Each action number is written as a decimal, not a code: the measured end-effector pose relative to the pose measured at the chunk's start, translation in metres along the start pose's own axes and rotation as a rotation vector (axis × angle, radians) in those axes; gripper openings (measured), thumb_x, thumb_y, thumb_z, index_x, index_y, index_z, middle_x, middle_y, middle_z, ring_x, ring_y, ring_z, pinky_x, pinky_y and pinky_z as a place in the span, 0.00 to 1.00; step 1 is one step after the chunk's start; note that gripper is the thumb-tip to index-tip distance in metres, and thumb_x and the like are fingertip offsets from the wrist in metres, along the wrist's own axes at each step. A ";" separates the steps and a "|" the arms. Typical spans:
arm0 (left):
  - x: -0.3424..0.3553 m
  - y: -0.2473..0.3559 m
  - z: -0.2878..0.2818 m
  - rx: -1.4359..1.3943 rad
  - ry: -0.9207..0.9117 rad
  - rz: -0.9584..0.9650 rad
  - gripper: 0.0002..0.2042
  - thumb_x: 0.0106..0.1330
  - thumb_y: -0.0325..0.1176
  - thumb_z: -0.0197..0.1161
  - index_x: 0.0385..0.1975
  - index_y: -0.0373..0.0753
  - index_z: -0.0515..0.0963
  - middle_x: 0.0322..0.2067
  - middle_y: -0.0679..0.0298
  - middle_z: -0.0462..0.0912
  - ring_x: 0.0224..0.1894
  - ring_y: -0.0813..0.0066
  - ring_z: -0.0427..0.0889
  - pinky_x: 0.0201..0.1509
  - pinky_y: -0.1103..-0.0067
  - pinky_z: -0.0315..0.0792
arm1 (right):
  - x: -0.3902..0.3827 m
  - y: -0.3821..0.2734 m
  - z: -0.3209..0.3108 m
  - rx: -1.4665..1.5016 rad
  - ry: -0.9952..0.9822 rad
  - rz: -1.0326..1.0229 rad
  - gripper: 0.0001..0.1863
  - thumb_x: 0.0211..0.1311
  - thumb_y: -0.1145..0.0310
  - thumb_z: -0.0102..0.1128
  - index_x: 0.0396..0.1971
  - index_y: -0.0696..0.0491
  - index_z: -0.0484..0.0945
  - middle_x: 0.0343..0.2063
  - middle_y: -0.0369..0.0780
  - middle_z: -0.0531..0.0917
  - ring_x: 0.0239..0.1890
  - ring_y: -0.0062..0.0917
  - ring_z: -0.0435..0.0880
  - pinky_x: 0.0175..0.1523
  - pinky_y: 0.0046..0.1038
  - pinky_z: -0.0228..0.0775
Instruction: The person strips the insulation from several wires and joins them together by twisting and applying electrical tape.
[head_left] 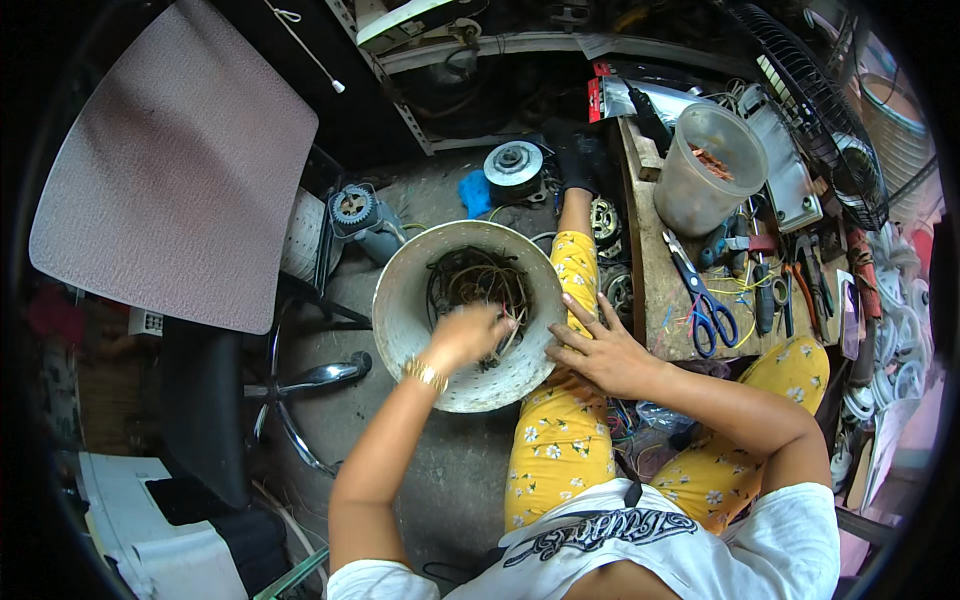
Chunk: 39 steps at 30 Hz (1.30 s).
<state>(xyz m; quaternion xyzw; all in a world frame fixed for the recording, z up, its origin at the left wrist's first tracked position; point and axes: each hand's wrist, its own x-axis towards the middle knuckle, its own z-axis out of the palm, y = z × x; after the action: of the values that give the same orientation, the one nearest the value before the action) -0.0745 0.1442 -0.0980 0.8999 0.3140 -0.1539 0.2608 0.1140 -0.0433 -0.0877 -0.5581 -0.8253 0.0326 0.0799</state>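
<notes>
Seen from above, my left hand (468, 335), with a gold-coloured band (425, 375) at the wrist, reaches into a white, speckled bucket (402, 290), over the tangled wires (495, 283) lying inside it. That hand is blurred, so I cannot tell how far its grip is closed or whether it has hold of a strand. My right hand (610, 355) is spread, fingers apart, at the bucket's right rim, grasping nothing. To work well here, I should brace the rim with the right hand, pinch one loose end and ease it up gently, since the tangle may drag along. To my right, a wooden table (655, 335) carries blue-handled scissors (714, 325)
</notes>
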 end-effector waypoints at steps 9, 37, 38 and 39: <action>0.083 -0.041 0.037 0.604 0.094 0.252 0.25 0.55 0.36 0.64 0.55 0.52 0.71 0.59 0.51 0.66 0.56 0.50 0.71 0.53 0.65 0.71 | 0.006 -0.002 0.010 -0.028 0.185 -0.007 0.13 0.53 0.64 0.50 0.40 0.45 0.74 0.44 0.37 0.71 0.68 0.42 0.54 0.65 0.62 0.42; -0.041 -0.019 -0.116 0.113 0.332 0.469 0.10 0.43 0.13 0.56 0.24 0.36 0.71 0.33 0.58 0.72 0.38 0.58 0.76 0.38 0.71 0.72 | 0.010 0.005 0.021 0.001 0.268 -0.062 0.06 0.52 0.63 0.52 0.29 0.45 0.76 0.36 0.34 0.72 0.53 0.28 0.70 0.56 0.50 0.60; -0.041 -0.021 -0.115 -0.003 0.334 0.456 0.10 0.43 0.12 0.55 0.23 0.36 0.71 0.32 0.58 0.72 0.36 0.60 0.77 0.37 0.72 0.72 | 0.010 0.005 0.021 0.005 0.269 -0.066 0.06 0.52 0.63 0.52 0.29 0.45 0.76 0.36 0.34 0.72 0.53 0.28 0.70 0.56 0.50 0.60; -0.040 -0.022 -0.115 -0.002 0.333 0.458 0.10 0.43 0.12 0.55 0.23 0.36 0.71 0.32 0.58 0.72 0.36 0.60 0.77 0.37 0.72 0.72 | 0.010 0.005 0.021 0.005 0.270 -0.065 0.06 0.52 0.63 0.52 0.29 0.45 0.76 0.36 0.34 0.72 0.53 0.28 0.70 0.56 0.50 0.60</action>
<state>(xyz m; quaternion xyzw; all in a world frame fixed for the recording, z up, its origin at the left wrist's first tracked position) -0.1058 0.2043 0.0050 0.9600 0.1413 0.0594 0.2344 0.1118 -0.0316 -0.1085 -0.5303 -0.8246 -0.0433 0.1925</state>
